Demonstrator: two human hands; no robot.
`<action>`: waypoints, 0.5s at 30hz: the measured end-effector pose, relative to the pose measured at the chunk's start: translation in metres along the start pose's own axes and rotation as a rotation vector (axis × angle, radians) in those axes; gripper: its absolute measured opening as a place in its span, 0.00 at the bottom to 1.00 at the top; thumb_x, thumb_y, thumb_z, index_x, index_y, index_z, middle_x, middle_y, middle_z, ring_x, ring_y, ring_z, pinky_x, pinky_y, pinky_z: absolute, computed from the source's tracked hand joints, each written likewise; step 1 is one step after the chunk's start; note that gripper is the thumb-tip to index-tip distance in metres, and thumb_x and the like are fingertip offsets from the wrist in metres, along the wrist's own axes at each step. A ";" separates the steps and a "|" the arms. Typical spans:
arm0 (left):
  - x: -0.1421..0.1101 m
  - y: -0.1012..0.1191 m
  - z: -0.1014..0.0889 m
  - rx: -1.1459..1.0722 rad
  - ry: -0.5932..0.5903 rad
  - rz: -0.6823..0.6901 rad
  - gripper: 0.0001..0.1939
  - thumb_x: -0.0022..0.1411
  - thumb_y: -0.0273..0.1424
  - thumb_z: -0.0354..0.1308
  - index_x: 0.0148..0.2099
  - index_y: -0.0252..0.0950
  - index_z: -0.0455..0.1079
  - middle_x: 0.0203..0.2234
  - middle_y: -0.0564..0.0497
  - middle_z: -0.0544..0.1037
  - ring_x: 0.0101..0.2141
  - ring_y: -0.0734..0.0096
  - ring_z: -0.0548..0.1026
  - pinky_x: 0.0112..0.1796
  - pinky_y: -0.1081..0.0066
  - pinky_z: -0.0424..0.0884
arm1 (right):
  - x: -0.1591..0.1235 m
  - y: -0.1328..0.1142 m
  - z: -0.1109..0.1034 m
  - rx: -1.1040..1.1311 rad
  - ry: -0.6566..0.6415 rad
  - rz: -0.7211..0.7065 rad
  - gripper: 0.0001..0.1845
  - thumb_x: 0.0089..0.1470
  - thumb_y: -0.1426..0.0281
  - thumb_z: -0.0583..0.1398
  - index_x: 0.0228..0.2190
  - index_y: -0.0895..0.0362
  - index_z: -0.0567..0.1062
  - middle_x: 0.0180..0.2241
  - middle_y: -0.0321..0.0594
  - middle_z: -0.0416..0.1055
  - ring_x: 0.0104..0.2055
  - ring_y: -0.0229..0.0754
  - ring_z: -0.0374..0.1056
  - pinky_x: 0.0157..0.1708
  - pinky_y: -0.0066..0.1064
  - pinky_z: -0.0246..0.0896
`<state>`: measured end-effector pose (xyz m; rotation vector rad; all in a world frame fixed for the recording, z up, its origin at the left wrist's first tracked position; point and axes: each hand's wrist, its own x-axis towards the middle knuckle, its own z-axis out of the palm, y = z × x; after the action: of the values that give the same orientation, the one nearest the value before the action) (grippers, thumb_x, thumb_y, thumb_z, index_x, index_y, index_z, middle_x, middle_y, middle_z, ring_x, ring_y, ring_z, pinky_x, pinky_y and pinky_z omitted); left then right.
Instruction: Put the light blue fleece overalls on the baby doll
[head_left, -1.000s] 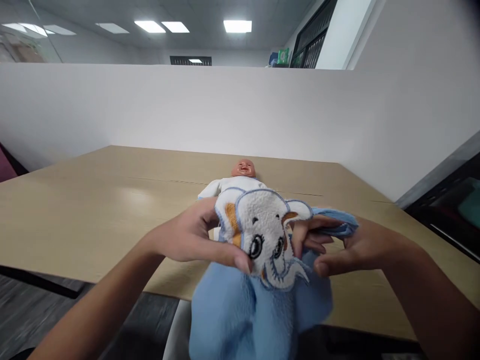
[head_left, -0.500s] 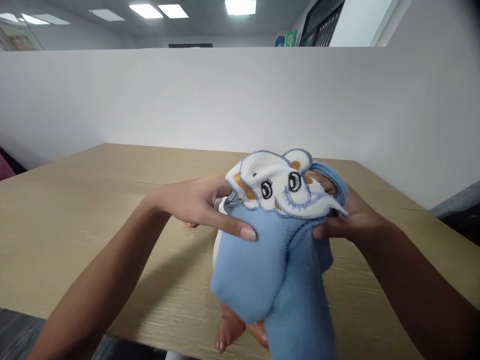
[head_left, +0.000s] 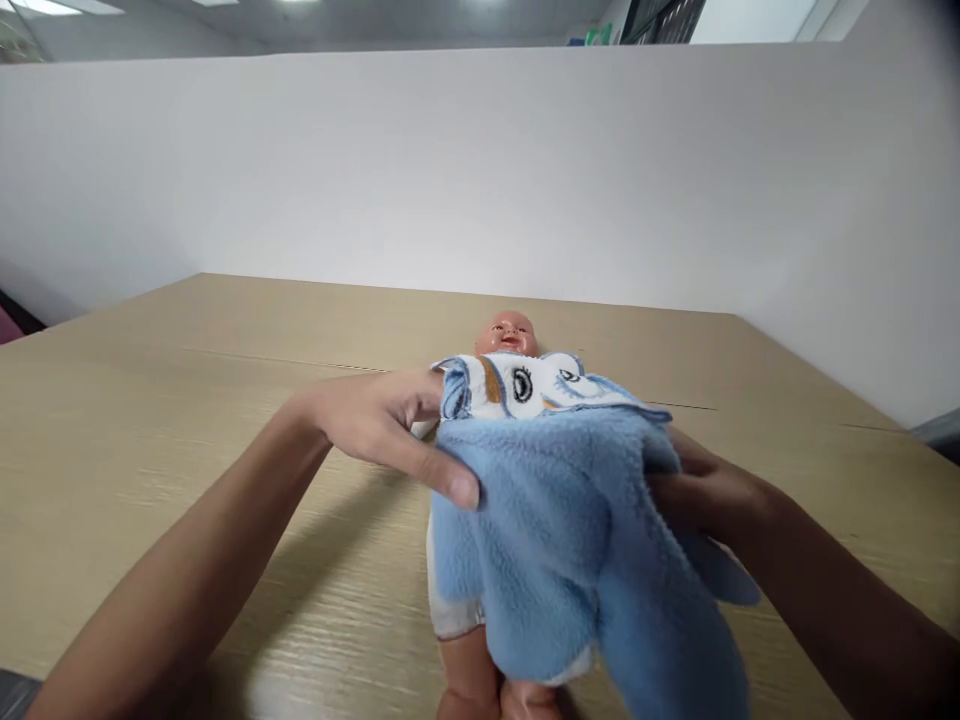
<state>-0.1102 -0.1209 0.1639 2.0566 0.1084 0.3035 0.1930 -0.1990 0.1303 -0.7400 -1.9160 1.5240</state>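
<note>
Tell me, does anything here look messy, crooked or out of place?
Nothing is spilled or damaged. The blue fleece garment is bunched over the doll, its elephant patch crumpled. The left hand and right hand grip its sides.

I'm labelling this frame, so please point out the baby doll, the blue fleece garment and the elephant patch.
baby doll point(head_left: 508, 332), head view, on its head.
blue fleece garment point(head_left: 555, 510), head view, on the plain blue front.
elephant patch point(head_left: 525, 385), head view, on the white face beside the eye.
</note>
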 end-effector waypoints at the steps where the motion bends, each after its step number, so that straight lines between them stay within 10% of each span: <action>1: -0.001 -0.003 0.000 -0.019 0.023 0.004 0.10 0.69 0.37 0.69 0.42 0.34 0.81 0.31 0.49 0.82 0.33 0.66 0.82 0.41 0.73 0.81 | 0.001 -0.003 0.001 0.023 -0.102 0.028 0.16 0.64 0.58 0.69 0.45 0.58 0.85 0.39 0.42 0.80 0.48 0.52 0.78 0.47 0.33 0.77; 6: 0.003 -0.003 0.009 -0.054 0.049 -0.009 0.08 0.74 0.34 0.64 0.45 0.35 0.80 0.32 0.50 0.83 0.27 0.72 0.78 0.33 0.77 0.79 | 0.010 -0.009 0.003 0.101 -0.386 0.053 0.14 0.55 0.69 0.75 0.41 0.60 0.82 0.37 0.38 0.78 0.38 0.41 0.75 0.38 0.24 0.74; 11: 0.010 0.000 0.014 -0.168 -0.211 -0.076 0.17 0.56 0.30 0.80 0.47 0.35 0.83 0.39 0.45 0.87 0.41 0.55 0.86 0.45 0.68 0.84 | 0.004 0.012 -0.007 -0.039 -0.060 -0.076 0.15 0.58 0.64 0.71 0.45 0.58 0.82 0.45 0.41 0.81 0.51 0.50 0.76 0.53 0.33 0.74; 15: 0.009 -0.004 0.013 -0.189 -0.069 0.034 0.14 0.60 0.32 0.77 0.47 0.35 0.84 0.40 0.44 0.88 0.40 0.56 0.86 0.46 0.68 0.84 | -0.007 0.025 -0.011 0.075 0.024 0.118 0.29 0.54 0.50 0.74 0.48 0.58 0.84 0.46 0.43 0.83 0.51 0.55 0.79 0.53 0.40 0.75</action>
<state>-0.0980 -0.1284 0.1562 1.8805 0.0018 0.2534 0.2073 -0.1915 0.1076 -0.8477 -1.8152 1.6408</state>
